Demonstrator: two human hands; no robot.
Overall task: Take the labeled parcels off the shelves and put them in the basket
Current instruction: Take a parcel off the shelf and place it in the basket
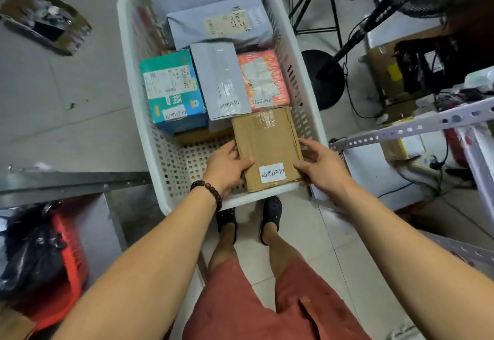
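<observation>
A brown cardboard parcel (pixel 267 144) with a white label sits low in the near right corner of the white plastic basket (pixel 133 83). My left hand (pixel 227 166) grips its left edge and my right hand (pixel 320 166) grips its right edge, thumbs on top. Further back in the basket lie a teal and blue box (pixel 173 91), a grey wrapped parcel (pixel 216 80), a pink wrapped parcel (pixel 263 80) and a large grey mailer bag (pixel 219 21), most with white labels.
Metal shelf rails stand at the right (pixel 417 125) and at the left (pixel 72 179). A red crate with a black bag (pixel 40 254) sits lower left. A fan stand and base (pixel 326 77) and a tripod (pixel 312 0) stand right of the basket. My feet are just behind it.
</observation>
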